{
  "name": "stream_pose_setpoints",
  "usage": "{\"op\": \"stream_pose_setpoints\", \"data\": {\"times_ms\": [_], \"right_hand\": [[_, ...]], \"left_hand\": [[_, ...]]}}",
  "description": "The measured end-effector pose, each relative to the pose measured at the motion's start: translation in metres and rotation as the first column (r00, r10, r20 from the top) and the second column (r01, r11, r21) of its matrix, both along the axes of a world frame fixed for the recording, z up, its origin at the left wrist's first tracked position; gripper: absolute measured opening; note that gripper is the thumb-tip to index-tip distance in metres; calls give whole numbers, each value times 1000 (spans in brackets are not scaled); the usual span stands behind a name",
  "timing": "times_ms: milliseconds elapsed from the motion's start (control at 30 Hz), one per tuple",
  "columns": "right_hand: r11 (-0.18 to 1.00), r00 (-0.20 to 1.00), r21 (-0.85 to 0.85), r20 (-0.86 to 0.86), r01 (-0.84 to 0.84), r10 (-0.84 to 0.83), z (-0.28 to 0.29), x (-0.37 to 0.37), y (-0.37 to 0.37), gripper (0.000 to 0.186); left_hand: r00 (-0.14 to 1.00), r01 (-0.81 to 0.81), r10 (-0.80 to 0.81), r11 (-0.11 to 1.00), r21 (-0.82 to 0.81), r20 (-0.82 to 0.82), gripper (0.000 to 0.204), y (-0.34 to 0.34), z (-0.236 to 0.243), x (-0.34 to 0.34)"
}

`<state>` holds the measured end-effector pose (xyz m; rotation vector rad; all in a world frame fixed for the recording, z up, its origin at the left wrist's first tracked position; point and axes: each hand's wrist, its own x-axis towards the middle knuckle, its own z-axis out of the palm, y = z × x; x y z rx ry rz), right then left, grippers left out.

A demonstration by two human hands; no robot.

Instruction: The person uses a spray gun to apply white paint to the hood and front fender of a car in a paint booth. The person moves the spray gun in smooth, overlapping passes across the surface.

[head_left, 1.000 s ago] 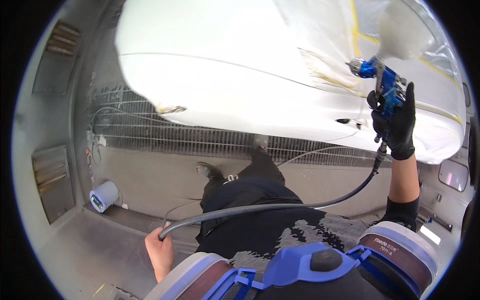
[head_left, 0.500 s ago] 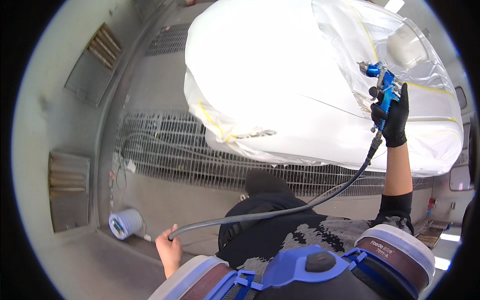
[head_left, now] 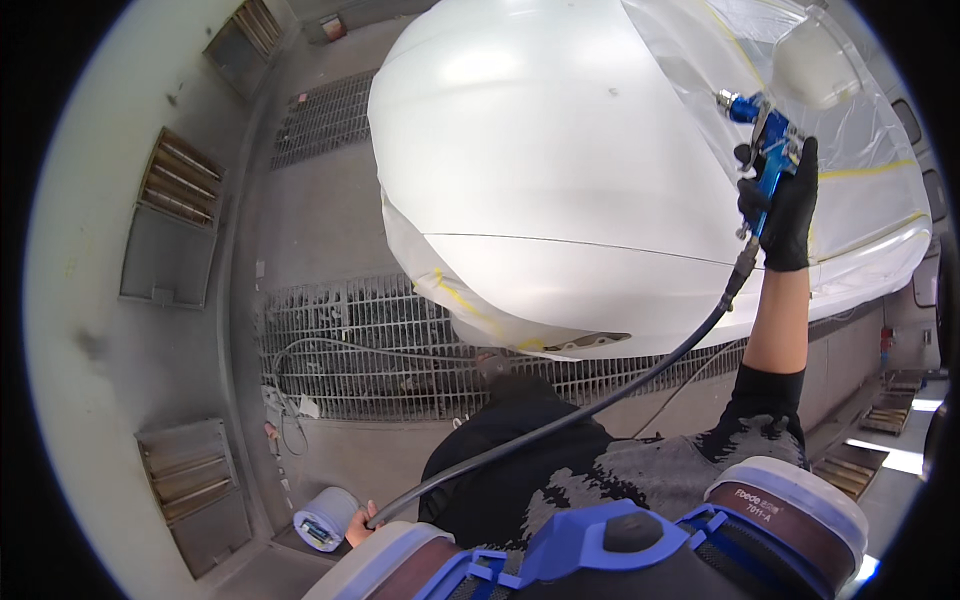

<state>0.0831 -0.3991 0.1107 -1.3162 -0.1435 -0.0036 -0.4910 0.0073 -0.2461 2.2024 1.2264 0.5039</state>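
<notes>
My right hand (head_left: 790,205), in a black glove, is wrapped round the handle of a blue spray gun (head_left: 768,150). The gun's silver nozzle points left, above a white car hood (head_left: 540,150). From the bottom of the handle a dark air hose (head_left: 590,410) runs down and across my body. Low on the left, my bare left hand (head_left: 362,522) grips that hose, partly hidden behind the respirator I wear. Clear plastic sheeting (head_left: 850,135) with yellow tape covers the car beyond the gun.
Metal floor grates (head_left: 360,350) run beside and under the car, with a thin hose lying over them. A round pale bucket (head_left: 325,518) stands by my left hand. Vent panels (head_left: 180,215) line the left wall. My respirator (head_left: 610,535) fills the bottom edge.
The gun and my right hand have shifted slightly up in view. My left hand has dropped lower with the hose. The view has turned, and the hood shows more to the left and lower.
</notes>
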Motion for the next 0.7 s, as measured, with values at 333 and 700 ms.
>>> {"op": "stream_pose_setpoints", "data": {"times_ms": [333, 700], "right_hand": [[981, 974, -49, 145, 185, -177, -17, 10, 29, 69], [975, 959, 10, 182, 220, -218, 20, -88, 282, 68]], "left_hand": [[718, -520, 655, 730, -443, 236, 48, 131, -200, -153], [904, -274, -115, 584, 765, 411, 46, 701, 89, -35]]}}
